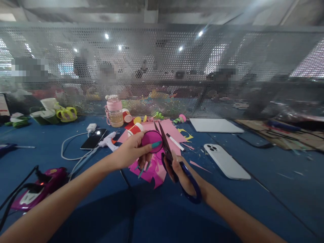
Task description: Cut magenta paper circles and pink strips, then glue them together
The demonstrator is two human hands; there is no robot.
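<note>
My left hand [136,148] pinches a round magenta disc with a dark outline [149,139], its thumb with a teal nail lying across the face. In my right hand [181,168] is a pair of scissors [164,141] with dark blue handles. The blades point up and away, slightly parted, right beside the disc's right edge; I cannot tell if they touch it. Under both hands lie magenta paper [158,172] with cut edges and pink paper [168,126]. A white marker with a black cap [176,142] rests on the pink sheet.
A white phone [226,162] and a white flat panel [215,125] lie to the right. On the left are a hot glue gun [108,141], a black phone [93,139], and a purple power strip [37,189] with cables. A pink-lidded bottle [114,113] stands before the perforated metal screen [157,74].
</note>
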